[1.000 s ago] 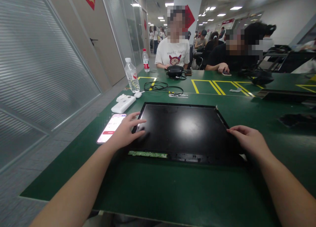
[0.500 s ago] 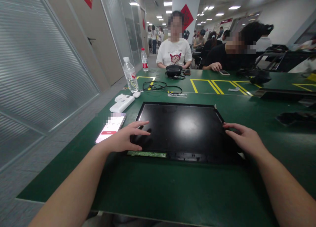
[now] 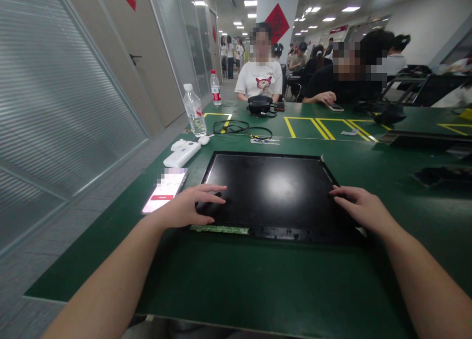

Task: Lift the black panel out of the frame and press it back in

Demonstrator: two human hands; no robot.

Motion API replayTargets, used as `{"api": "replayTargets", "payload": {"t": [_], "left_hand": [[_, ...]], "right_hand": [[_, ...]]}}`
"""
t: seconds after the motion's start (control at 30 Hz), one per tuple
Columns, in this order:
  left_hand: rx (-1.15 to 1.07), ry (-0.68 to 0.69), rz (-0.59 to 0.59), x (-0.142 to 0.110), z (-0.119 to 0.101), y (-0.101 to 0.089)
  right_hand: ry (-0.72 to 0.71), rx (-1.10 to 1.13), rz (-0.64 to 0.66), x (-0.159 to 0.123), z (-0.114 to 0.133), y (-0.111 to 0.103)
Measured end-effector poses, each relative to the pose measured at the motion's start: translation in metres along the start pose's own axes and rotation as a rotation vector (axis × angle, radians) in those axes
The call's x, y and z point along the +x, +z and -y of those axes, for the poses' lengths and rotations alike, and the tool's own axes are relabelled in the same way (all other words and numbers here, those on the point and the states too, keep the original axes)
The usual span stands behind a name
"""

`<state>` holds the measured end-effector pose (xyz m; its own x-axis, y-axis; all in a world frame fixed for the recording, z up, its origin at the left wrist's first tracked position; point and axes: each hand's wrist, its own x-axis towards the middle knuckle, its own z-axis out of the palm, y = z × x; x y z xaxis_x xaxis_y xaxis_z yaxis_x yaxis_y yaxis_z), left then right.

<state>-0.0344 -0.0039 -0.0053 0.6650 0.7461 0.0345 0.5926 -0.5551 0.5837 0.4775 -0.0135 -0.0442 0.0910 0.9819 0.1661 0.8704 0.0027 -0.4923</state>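
Note:
A black flat display panel (image 3: 273,191) lies face up on the green table (image 3: 258,285) in front of me, with a strip of green circuit board (image 3: 220,229) along its near left edge. My left hand (image 3: 188,206) rests on the panel's near left corner, fingers stretched out over the glass. My right hand (image 3: 363,210) lies on the near right corner, fingers spread flat. Neither hand holds anything.
A lit phone (image 3: 164,190) lies just left of the panel. Behind it are a white power bank (image 3: 182,153), two water bottles (image 3: 194,110), a black cable (image 3: 241,129) and a black pouch (image 3: 260,105). Two people (image 3: 261,78) sit across the table. Another dark panel (image 3: 424,139) lies far right.
Both hands have slid a little further onto the panel, fingers reaching more toward its middle. The panel has stayed in place.

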Motion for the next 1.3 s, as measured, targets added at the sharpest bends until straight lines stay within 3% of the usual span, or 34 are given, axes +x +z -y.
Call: {"api": "replayTargets", "payload": {"t": [0.43, 0.57, 0.7, 0.9, 1.3], "left_hand": [[0.075, -0.052, 0.005, 0.002, -0.003, 0.001], [0.153, -0.088, -0.085, 0.004, 0.000, 0.004], [0.281, -0.207, -0.216, 0.007, 0.012, 0.006], [0.338, -0.297, -0.244, 0.009, 0.023, 0.006], [0.344, -0.353, -0.213, 0.010, 0.022, 0.009]], "right_hand": [[-0.034, -0.025, -0.029, 0.000, -0.003, 0.001], [-0.009, -0.017, -0.034, 0.000, -0.001, 0.000], [0.016, -0.022, -0.033, -0.001, 0.001, -0.001], [0.010, -0.069, -0.037, -0.002, 0.005, -0.002], [-0.114, -0.020, 0.353, -0.014, -0.012, -0.018]]}}
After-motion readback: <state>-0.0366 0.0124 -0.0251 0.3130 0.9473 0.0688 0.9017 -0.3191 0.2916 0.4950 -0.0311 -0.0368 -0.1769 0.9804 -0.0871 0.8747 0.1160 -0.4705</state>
